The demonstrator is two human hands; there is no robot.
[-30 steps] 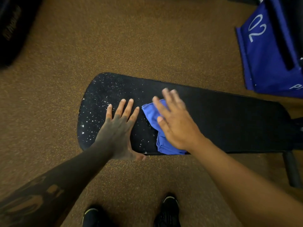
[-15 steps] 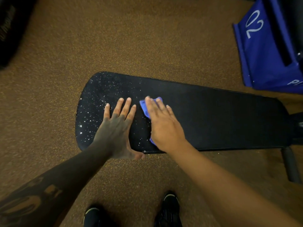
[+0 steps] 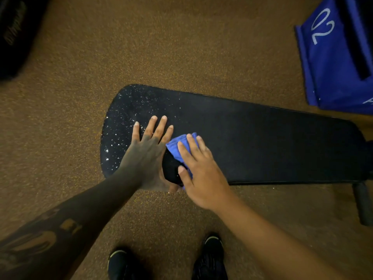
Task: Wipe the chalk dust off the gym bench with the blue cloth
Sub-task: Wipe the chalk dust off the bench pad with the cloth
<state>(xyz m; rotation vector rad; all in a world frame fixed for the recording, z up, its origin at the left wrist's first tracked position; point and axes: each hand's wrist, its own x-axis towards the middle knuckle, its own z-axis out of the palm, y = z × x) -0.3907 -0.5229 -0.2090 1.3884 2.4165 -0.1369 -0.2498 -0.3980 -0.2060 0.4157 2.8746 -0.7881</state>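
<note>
A dark object [image 3: 14, 35] at 10 o'clock is cut off by the frame, its lettering too blurred to read. The black bench [image 3: 262, 142] lies across the middle on brown floor [image 3: 181, 47]. White chalk dust [image 3: 119, 136] speckles its rounded end at 9 o'clock. The left hand [image 3: 145, 156] lies flat and open on that end, fingers spread, holding nothing. Just beside it, touching its index finger, the blue cloth [image 3: 176, 145] sits bunched under the right hand [image 3: 198, 170], which presses it down with fingers extended; most of the cloth is hidden. 2 black shoes [image 3: 167, 261] show at 6 o'clock, partly cut off. A blue bag [image 3: 331, 63] marked 02 runs off at 2 o'clock.
</note>
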